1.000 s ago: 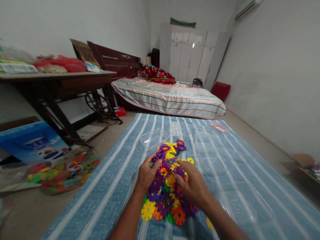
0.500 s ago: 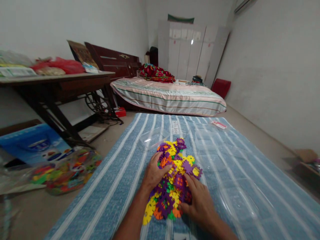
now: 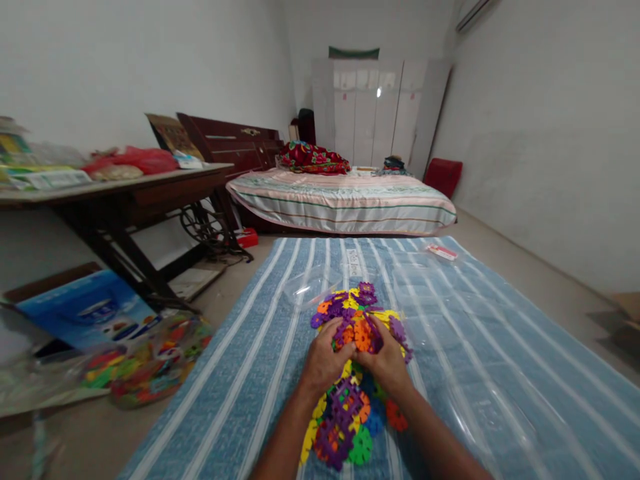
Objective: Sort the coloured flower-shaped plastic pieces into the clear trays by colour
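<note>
In the middle of the blue striped cloth (image 3: 240,373) lies a heap of interlocking plastic toy pieces, with purple squares (image 3: 345,403), a green notched disc (image 3: 361,445) and yellow and blue ones. My left hand (image 3: 320,360) curls around the heap's left side, thumb pointing inward. From the right, my right hand (image 3: 387,360) curves in, its thumb close to the left one. Between them they grip a bunch of orange notched discs (image 3: 362,333) and purple squares. My fingers partly cover these pieces, and whether some are joined I cannot tell.
Clear plastic containers stand on the cloth, one left (image 3: 310,287) and several right, including a large one (image 3: 500,407). A red-and-white box (image 3: 443,252) lies at the far right. Left, on the floor, is a bag of colourful pieces (image 3: 160,360). Beyond are a sewing table (image 3: 125,183) and bed (image 3: 345,200).
My hands have come together and closed on a bunch of pieces. The right hand moved up and inward, uncovering blue, green and orange discs in the near part of the heap.
</note>
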A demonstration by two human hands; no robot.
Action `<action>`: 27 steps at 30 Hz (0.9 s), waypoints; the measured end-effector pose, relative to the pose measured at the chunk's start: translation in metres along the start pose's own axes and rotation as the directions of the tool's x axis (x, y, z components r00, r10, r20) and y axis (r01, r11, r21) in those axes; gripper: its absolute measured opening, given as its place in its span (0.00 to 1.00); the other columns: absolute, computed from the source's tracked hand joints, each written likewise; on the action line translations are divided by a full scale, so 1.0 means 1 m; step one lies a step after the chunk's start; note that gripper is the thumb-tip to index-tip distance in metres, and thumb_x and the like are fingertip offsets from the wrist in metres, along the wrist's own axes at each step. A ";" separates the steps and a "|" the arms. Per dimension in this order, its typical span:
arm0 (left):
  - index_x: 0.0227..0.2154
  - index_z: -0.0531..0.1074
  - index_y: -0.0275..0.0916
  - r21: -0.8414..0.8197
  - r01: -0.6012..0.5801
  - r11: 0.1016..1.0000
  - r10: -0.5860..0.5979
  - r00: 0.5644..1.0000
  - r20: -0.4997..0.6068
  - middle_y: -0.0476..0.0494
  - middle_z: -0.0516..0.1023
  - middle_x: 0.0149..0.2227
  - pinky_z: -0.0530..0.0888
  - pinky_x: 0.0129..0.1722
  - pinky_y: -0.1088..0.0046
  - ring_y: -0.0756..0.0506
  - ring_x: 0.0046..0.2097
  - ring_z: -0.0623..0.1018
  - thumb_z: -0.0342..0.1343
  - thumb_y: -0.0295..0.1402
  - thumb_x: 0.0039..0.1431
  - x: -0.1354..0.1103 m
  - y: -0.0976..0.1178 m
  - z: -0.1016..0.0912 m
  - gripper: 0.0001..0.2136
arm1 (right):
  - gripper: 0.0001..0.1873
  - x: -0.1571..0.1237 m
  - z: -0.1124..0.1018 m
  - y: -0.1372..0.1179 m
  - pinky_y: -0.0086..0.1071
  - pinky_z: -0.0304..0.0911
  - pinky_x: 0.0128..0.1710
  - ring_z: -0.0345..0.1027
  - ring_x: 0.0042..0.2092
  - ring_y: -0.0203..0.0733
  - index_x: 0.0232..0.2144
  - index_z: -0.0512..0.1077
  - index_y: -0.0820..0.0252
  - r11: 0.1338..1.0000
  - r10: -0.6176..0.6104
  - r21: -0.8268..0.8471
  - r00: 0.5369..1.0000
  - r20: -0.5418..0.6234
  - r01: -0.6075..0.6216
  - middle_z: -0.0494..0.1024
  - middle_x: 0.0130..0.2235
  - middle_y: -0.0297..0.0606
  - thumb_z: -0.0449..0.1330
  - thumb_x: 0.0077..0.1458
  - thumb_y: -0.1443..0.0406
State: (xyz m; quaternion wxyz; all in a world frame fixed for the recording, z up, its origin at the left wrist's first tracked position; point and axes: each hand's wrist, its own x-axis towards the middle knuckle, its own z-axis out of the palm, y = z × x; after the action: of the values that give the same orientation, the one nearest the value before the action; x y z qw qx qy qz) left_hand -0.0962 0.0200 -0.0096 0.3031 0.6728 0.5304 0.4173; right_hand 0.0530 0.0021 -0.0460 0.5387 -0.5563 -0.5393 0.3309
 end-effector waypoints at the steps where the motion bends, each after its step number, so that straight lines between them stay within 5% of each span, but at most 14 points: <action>1: 0.49 0.74 0.34 0.010 0.000 1.000 0.000 1.000 -0.001 0.36 0.75 0.55 0.65 0.61 0.57 0.40 0.58 0.73 0.59 0.32 0.46 -0.001 0.001 -0.001 0.24 | 0.40 0.004 0.002 0.000 0.46 0.58 0.61 0.65 0.58 0.53 0.58 0.66 0.60 1.000 -0.002 0.025 1.000 -0.009 0.002 0.73 0.56 0.44 0.67 0.39 0.61; 10: 0.51 0.73 0.37 0.123 0.021 0.992 -0.035 0.993 0.113 0.35 0.73 0.57 0.64 0.62 0.53 0.37 0.60 0.70 0.60 0.34 0.46 -0.027 0.013 -0.023 0.25 | 0.34 0.023 0.021 -0.011 0.45 0.60 0.59 0.68 0.55 0.51 0.54 0.70 0.61 0.994 -0.021 0.105 0.998 0.064 0.014 0.75 0.53 0.43 0.62 0.40 0.66; 14: 0.57 0.68 0.35 0.229 0.061 0.971 -0.102 0.979 0.175 0.32 0.67 0.62 0.62 0.63 0.51 0.35 0.63 0.67 0.60 0.38 0.48 -0.052 0.006 -0.039 0.31 | 0.34 0.018 0.022 -0.017 0.46 0.59 0.59 0.66 0.57 0.51 0.55 0.69 0.60 0.995 -0.096 0.037 0.990 0.108 0.092 0.74 0.55 0.44 0.64 0.43 0.63; 18: 0.62 0.63 0.38 0.382 -0.072 0.921 -0.018 0.974 0.228 0.32 0.60 0.65 0.63 0.62 0.51 0.33 0.65 0.63 0.64 0.38 0.44 -0.089 -0.016 -0.050 0.39 | 0.28 0.022 0.011 -0.016 0.44 0.62 0.56 0.68 0.54 0.50 0.53 0.71 0.60 0.968 -0.180 -0.161 0.980 0.087 0.192 0.76 0.52 0.45 0.61 0.48 0.61; 22: 0.65 0.56 0.43 0.538 -0.211 0.816 0.095 0.967 0.235 0.33 0.53 0.68 0.65 0.61 0.52 0.30 0.65 0.61 0.68 0.36 0.35 -0.123 -0.040 -0.049 0.50 | 0.23 0.041 -0.006 -0.016 0.42 0.61 0.54 0.68 0.53 0.50 0.52 0.71 0.62 0.837 -0.166 -0.524 0.986 0.027 0.156 0.76 0.49 0.48 0.58 0.54 0.61; 27: 0.68 0.47 0.44 0.620 -0.320 0.716 0.213 0.947 0.241 0.32 0.56 0.67 0.68 0.58 0.53 0.29 0.64 0.63 0.68 0.40 0.38 -0.134 -0.052 -0.037 0.53 | 0.25 0.058 -0.012 -0.018 0.44 0.61 0.49 0.69 0.51 0.56 0.51 0.71 0.63 0.570 0.162 -0.817 0.987 0.005 -0.089 0.76 0.47 0.53 0.53 0.60 0.51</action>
State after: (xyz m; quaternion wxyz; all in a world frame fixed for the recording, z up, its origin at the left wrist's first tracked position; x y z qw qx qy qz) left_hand -0.1652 -0.0972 -0.0688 0.0260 0.8350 0.5146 0.1931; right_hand 0.0714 0.0516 -0.0137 0.1771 -0.7643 -0.6110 0.1060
